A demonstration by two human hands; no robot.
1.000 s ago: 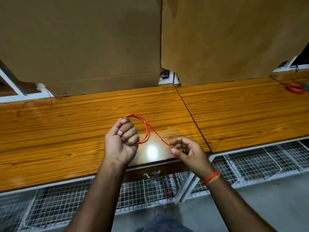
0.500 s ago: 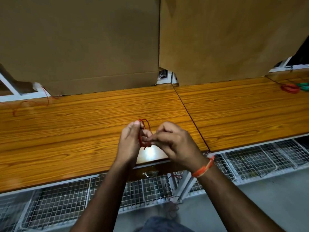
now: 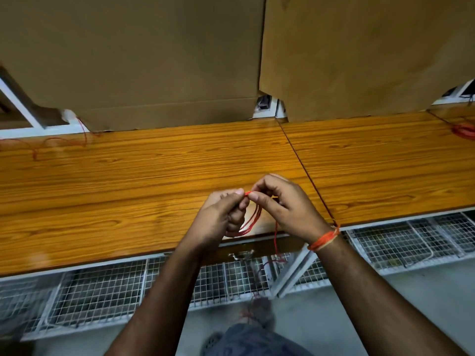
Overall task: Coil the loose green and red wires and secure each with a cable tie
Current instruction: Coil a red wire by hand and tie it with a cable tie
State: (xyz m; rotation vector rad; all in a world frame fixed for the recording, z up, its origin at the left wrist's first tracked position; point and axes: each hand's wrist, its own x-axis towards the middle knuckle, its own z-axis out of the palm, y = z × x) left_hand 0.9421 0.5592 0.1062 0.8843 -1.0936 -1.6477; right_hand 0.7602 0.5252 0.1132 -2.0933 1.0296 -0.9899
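A thin red wire (image 3: pixel 253 219) is looped into a small coil over the front edge of the wooden bench (image 3: pixel 128 181). My left hand (image 3: pixel 221 214) grips the coil with curled fingers. My right hand (image 3: pixel 285 204) pinches the top of the loop between thumb and forefinger, touching the left fingertips. The loose tail of the wire hangs down from the hands past the bench edge toward the floor. No green wire or cable tie shows near my hands.
Another red wire coil (image 3: pixel 465 131) lies at the bench's far right edge. A loose red wire (image 3: pixel 59 143) trails along the back left. Cardboard sheets (image 3: pixel 154 60) stand behind the bench. Wire mesh baskets (image 3: pixel 97 291) hang under it.
My hands were apart with the wire stretched between them, then came together. The coil now hangs lower from my left hand, and my right hand pinches its top.
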